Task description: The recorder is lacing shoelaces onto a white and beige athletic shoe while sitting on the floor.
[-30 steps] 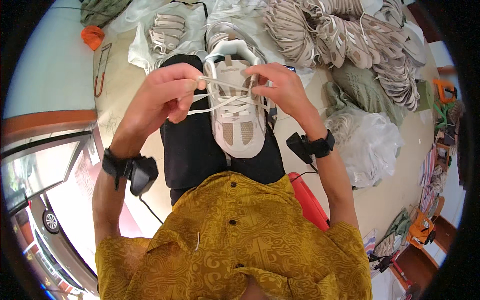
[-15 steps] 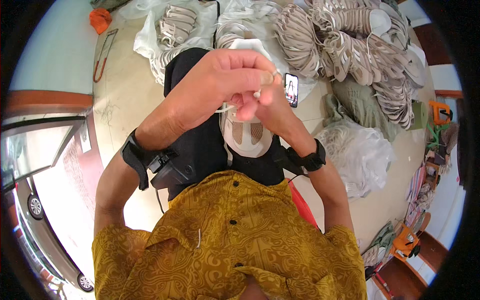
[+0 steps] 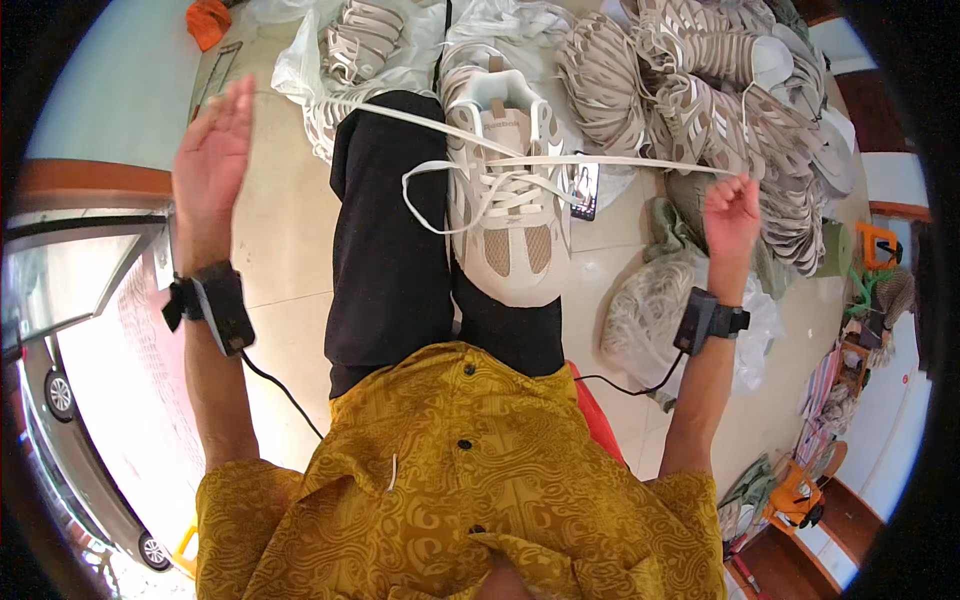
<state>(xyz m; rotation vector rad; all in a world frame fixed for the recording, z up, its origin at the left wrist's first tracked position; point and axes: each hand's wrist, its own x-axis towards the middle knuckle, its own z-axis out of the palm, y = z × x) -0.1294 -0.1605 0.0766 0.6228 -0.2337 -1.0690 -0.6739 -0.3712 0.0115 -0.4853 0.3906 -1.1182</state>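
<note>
A beige and white sneaker (image 3: 500, 260) sits between my knees, its toe toward me. Two long ends of its flat off-white shoelace (image 3: 640, 160) stretch out to either side. My right hand (image 3: 733, 210), out to the right, is closed on one end and pulls it straight. The other end runs up and left to the fingertips of my left hand (image 3: 213, 155); its fingers are rather straight and slightly blurred, with the lace seemingly caught between them. A loose loop of lace hangs over the shoe's left side, and more lace crosses the tongue.
Stacks of similar shoe uppers (image 3: 700, 110) lie at the far right, others on a white plastic sheet (image 3: 300, 60) at the far left. A phone (image 3: 584, 190) lies right of the shoe. A clear plastic bag (image 3: 650, 320) rests near my right forearm.
My hands were together above the shoe, working the lace near the fingertips. They have swung wide apart, drawing the lace ends out to both sides and uncovering the shoe.
</note>
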